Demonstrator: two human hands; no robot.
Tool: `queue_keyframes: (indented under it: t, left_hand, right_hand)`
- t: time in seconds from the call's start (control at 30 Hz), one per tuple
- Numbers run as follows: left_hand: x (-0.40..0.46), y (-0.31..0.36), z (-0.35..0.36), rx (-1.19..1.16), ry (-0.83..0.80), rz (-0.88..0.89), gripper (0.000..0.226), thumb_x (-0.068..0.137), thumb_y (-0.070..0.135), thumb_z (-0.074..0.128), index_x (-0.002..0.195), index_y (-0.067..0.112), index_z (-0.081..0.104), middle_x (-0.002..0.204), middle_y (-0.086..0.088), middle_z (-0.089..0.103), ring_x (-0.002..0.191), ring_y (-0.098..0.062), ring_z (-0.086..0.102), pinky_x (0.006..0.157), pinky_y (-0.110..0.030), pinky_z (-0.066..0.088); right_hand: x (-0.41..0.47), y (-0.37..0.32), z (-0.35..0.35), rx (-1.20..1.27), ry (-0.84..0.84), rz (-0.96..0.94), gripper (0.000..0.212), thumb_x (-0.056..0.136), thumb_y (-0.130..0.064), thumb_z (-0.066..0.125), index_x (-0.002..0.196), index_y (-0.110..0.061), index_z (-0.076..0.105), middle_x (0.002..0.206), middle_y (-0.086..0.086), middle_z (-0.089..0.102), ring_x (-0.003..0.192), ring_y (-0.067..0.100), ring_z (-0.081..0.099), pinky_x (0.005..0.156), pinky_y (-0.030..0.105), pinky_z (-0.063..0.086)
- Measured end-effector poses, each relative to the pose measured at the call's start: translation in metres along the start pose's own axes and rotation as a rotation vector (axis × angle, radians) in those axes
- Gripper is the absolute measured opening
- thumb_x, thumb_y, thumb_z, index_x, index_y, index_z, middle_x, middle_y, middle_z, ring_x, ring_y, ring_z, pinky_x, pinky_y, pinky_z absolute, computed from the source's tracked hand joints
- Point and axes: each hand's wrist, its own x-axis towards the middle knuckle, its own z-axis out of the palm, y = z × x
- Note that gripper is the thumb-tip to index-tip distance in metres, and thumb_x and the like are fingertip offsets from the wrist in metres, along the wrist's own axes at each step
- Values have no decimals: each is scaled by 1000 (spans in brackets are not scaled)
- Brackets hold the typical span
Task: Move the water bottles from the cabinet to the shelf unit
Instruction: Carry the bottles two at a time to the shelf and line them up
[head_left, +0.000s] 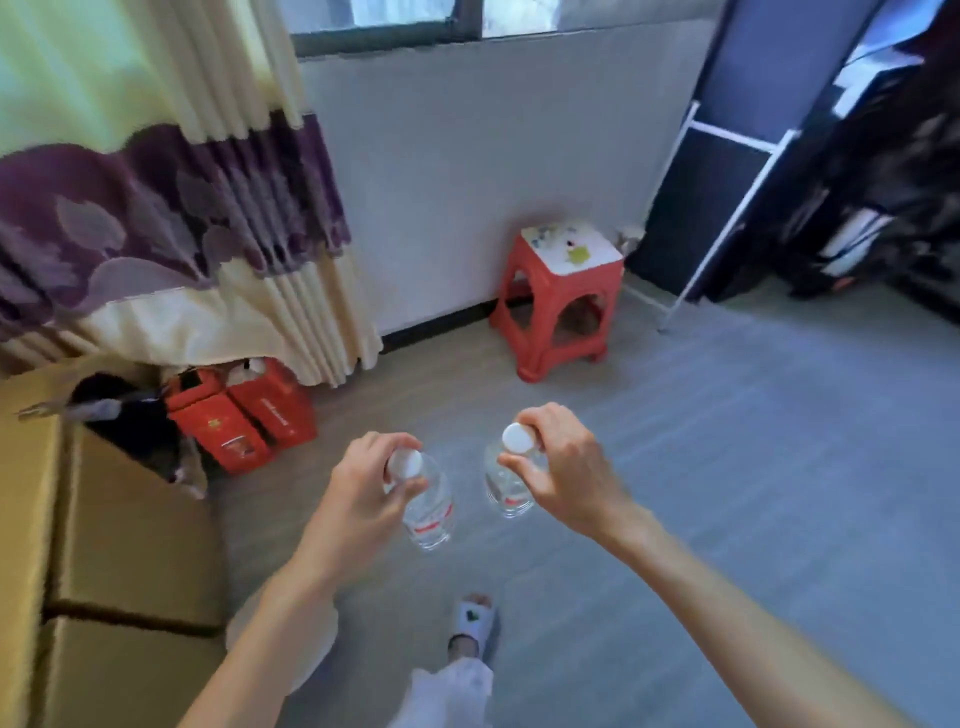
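Carrying two water bottles at once, the person stands mid-room with one bottle hanging from each hand. The left hand (371, 470) pinches the neck of the left bottle (428, 506) just under its white cap (406, 462), fingers curled round it from above. The right hand (563, 465) grips the right bottle (506, 486) the same way, fingers closed about the neck below its white cap (517, 437). Both bottles are clear, carry a red label band, and hang upright above the grey floor (727, 467), slightly apart from one another and touching nothing else.

The step in hand is judged to be transport: the bottles are already out of the cabinet, which is not in view, and not yet set down. A dark shelf unit with a white frame (737, 208) stands at the upper right, well apart from the hands; whether it is the intended destination cannot be told for certain. A red stool (558, 306) stands against the wall between the person and that unit, and cardboard boxes (114, 519) line the left side, with red cartons (244, 415) beneath the curtain (156, 208).

The next move calls for walking right past the stool, keeping both neck grips firm, then lowering each bottle upright onto a shelf.
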Motion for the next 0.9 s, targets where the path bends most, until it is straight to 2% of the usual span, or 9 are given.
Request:
queue_keyframes:
  t: [0.07, 0.13, 0.27, 0.43, 0.6, 0.77, 0.9]
  left_hand:
    - [41, 19, 27, -6, -54, 88, 27, 72, 8, 72, 96, 14, 60, 84, 15, 51, 75, -9, 48, 73, -7, 34]
    - [81, 34, 55, -6, -106, 159, 27, 73, 8, 71, 96, 15, 60, 84, 19, 49, 75, -6, 47, 71, -3, 31]
    - [153, 65, 112, -30, -252, 268, 27, 75, 10, 70, 98, 18, 59, 87, 21, 50, 83, -4, 47, 72, -1, 31]
    - [230, 115, 184, -16, -434, 355, 30, 75, 10, 69, 103, 17, 58, 87, 19, 46, 83, -11, 43, 73, 0, 29]
    - [294, 184, 267, 35, -583, 453, 33, 75, 11, 69, 106, 17, 58, 94, 6, 51, 85, -15, 43, 69, -12, 27]
    - [340, 249, 346, 54, -610, 456, 34, 73, 10, 70, 105, 14, 59, 91, 3, 51, 80, -18, 46, 75, -23, 32]
    - [371, 318, 416, 53, -617, 455, 35, 74, 8, 70, 107, 13, 59, 91, 3, 49, 79, -17, 44, 72, -21, 30]
  right_hand:
    - [4, 35, -22, -25, 67, 106, 29, 74, -29, 63, 91, -6, 55, 80, -1, 46, 73, 11, 38, 70, 21, 32]
    - [10, 69, -39, -49, 119, 203, 28, 76, -26, 66, 94, -7, 55, 84, -3, 46, 75, 13, 41, 70, 17, 30]
    - [19, 132, -66, -78, 174, 395, 30, 78, -23, 68, 99, -5, 55, 93, 7, 56, 85, 22, 51, 74, 16, 29]
    - [25, 200, -103, -34, 282, 590, 28, 77, -20, 69, 98, -6, 55, 95, 7, 56, 89, 24, 52, 75, 13, 29]
    - [23, 278, -157, -46, 437, 738, 27, 78, -20, 68, 98, -7, 55, 97, 6, 57, 91, 22, 52, 78, 14, 30]
    - [18, 361, -211, -65, 482, 797, 26, 77, -19, 69, 95, -6, 54, 95, 8, 58, 91, 26, 52, 78, 15, 29]
    - [13, 439, -274, -88, 439, 806, 27, 79, -21, 67, 97, -7, 53, 96, 7, 55, 90, 24, 50, 76, 15, 28]
